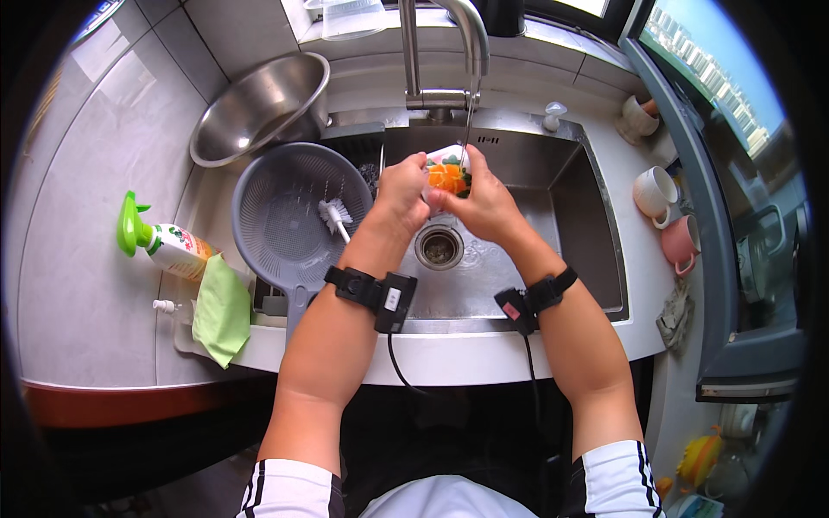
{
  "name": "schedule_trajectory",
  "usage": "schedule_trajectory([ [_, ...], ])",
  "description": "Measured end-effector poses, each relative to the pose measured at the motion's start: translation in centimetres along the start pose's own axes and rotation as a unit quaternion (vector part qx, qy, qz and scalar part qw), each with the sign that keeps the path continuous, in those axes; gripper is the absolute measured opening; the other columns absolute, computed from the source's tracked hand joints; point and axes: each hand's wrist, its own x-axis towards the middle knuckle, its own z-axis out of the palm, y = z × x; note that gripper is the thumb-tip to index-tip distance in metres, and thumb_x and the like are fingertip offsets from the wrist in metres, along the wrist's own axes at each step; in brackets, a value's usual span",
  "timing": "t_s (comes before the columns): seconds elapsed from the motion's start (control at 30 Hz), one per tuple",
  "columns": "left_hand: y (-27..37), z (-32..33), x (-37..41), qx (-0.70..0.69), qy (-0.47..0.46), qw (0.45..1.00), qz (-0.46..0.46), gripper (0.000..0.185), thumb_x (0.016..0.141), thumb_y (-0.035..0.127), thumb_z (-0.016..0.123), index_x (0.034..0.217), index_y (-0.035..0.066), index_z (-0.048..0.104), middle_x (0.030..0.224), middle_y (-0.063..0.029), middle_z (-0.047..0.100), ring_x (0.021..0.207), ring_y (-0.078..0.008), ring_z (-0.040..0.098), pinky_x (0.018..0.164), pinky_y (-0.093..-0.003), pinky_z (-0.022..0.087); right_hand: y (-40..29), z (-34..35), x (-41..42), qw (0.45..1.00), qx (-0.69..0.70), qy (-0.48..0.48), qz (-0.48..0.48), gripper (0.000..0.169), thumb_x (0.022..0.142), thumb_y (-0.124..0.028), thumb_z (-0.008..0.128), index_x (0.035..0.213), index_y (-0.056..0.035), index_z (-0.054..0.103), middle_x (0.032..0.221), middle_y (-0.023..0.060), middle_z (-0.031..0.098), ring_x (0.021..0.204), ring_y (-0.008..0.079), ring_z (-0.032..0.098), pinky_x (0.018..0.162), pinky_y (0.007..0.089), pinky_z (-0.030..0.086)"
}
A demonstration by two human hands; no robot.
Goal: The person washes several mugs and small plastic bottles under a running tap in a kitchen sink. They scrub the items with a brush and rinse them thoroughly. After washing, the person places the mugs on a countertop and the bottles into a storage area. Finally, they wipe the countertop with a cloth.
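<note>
Both my hands are over the stainless steel sink point(479, 285), around a small white dish point(445, 176) printed with orange and green. My left hand point(403, 188) grips its left side; my right hand point(489, 202) holds its right side with the thumb across the front. Fingers cover much of the dish, so whether it is a bowl or a cup is unclear. From the metal faucet point(478, 48) a thin stream of water point(468, 126) runs down onto it. The drain point(439, 247) lies just below my hands.
Left of my hands, a grey plastic colander point(272, 213) holds a white brush point(334, 213). Behind it leans a steel basin point(259, 107). A spray bottle point(178, 249) and green cloth point(221, 311) lie further left. Mugs point(654, 191) and an open window frame point(706, 194) flank the right.
</note>
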Motion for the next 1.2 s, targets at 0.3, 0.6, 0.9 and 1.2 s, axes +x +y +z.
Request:
schedule_trajectory([
  [0.3,-0.6,0.9,-0.1,-0.030,-0.195,0.980,-0.012,0.035,0.112,0.021,0.041,0.129,-0.006,0.054,0.131,-0.0191,0.062,0.119,-0.0308,0.064,0.107,-0.0474,0.050,2.4,-0.7,2.8,0.995,0.045,0.076,0.042,0.048,0.106,-0.038,0.049,0.120,0.0048,0.064,0.102,0.0287,0.073,0.099,0.0428,0.071,0.087,0.0475,0.055],
  [0.6,-2.6,0.8,-0.1,0.196,-0.032,0.980,0.007,0.035,0.112,0.028,0.046,0.113,-0.003,0.063,0.108,-0.0143,0.070,0.093,-0.0236,0.071,0.086,-0.0384,0.057,0.8,-1.9,2.8,0.972,-0.131,0.042,0.192,0.055,0.103,-0.043,0.052,0.114,0.0092,0.066,0.098,0.0318,0.072,0.100,0.0463,0.071,0.092,0.0508,0.054],
  [0.9,-0.9,0.5,-0.2,0.011,-0.123,0.992,0.018,0.055,0.115,0.042,0.028,0.126,-0.006,0.053,0.124,-0.0196,0.065,0.113,-0.0292,0.068,0.100,-0.0444,0.055,-0.4,0.8,0.7,0.993,-0.039,0.098,0.049,0.086,0.087,-0.050,0.075,0.144,0.0065,0.046,0.130,0.0310,0.063,0.122,0.0450,0.063,0.103,0.0467,0.050],
  [1.2,-1.9,0.3,0.4,0.024,-0.153,0.988,-0.007,0.051,0.115,0.038,0.028,0.125,-0.004,0.054,0.122,-0.0165,0.065,0.111,-0.0267,0.067,0.102,-0.0428,0.053,0.0,-0.5,0.8,0.996,-0.032,0.072,0.048,0.087,0.086,-0.056,0.073,0.143,0.0041,0.047,0.131,0.0330,0.061,0.118,0.0461,0.064,0.100,0.0478,0.052],
])
